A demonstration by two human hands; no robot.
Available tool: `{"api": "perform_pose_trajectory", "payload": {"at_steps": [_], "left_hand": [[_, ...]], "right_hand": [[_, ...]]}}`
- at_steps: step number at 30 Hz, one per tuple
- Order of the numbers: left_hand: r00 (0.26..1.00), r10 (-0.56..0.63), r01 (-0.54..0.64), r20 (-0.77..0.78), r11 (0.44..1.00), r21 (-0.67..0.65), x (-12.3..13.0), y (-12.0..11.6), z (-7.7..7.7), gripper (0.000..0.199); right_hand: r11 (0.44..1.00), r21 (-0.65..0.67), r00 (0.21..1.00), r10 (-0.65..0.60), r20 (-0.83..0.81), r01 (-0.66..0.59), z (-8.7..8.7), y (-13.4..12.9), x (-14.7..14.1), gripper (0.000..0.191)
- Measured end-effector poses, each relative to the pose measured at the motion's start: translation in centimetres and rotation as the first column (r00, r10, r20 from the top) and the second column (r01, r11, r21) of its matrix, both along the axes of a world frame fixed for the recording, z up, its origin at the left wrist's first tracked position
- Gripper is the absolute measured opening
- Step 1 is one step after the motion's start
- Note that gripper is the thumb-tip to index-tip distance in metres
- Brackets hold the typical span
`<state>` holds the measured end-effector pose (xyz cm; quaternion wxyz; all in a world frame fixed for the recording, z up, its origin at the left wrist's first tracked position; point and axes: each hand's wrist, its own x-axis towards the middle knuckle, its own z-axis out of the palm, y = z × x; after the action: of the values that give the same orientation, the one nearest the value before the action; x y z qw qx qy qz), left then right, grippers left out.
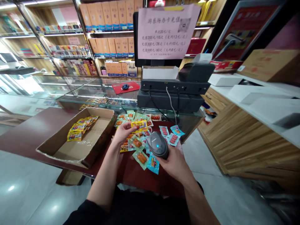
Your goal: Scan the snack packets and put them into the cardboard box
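My left hand (123, 132) pinches a small yellow snack packet (139, 126) by its left end, above a pile of other packets. In my right hand (175, 162) is a dark grey barcode scanner (157, 145) with a blue light on top, its head turned toward the pile. Under and around both hands lie clear-fronted sausage packets, among them a green-edged one (141, 158) and a blue packet (153, 163). Pink-red packets (173, 139) rest to the right of the scanner. Left of my left hand, an open cardboard tray (67, 153) holds several yellow packets (77, 127).
Behind the dark red table (131, 178) stands a glass counter (98, 86) with a mouse (125, 86) on a red mat. A black till machine (173, 93) carries a screen covered by a pink paper sign (164, 34). Wooden cabinets (253, 134) stand at right; a cable hangs toward the packets.
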<state>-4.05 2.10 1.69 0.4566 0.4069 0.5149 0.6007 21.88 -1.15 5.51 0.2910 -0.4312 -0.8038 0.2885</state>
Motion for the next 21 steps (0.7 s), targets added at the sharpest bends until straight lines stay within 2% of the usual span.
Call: {"api": "perform_pose_trajectory", "payload": {"at_steps": [3, 8, 12, 18, 21], "left_hand": [[0.999, 0.021, -0.021, -0.048, 1.000, 0.008, -0.5, -1.1, 0.4, 0.039], [0.990, 0.021, -0.024, -0.137, 1.000, -0.015, -0.6, -2.0, 1.2, 0.037], [0.974, 0.013, -0.029, -0.225, 0.997, -0.067, -0.5, -2.2, 1.4, 0.039], [0.980, -0.009, -0.003, -0.200, 0.998, -0.061, -0.2, -2.2, 1.7, 0.044], [0.987, -0.012, 0.001, -0.162, 0.998, -0.069, -1.2, -2.6, 2.5, 0.048]], "right_hand": [[0.999, 0.004, 0.999, -0.034, -0.014, 0.034, -0.4, -0.2, -0.3, 0.026], [0.997, -0.052, 0.995, 0.054, -0.086, -0.059, -1.1, 0.1, -0.6, 0.028], [0.997, -0.075, 0.995, 0.027, -0.096, -0.034, -0.9, -0.1, -0.6, 0.024], [0.995, -0.101, 0.995, 0.004, -0.097, -0.014, -0.3, -0.3, -0.6, 0.023], [0.997, -0.076, 0.997, 0.020, -0.074, -0.025, -0.2, -0.4, -0.8, 0.028]]}}
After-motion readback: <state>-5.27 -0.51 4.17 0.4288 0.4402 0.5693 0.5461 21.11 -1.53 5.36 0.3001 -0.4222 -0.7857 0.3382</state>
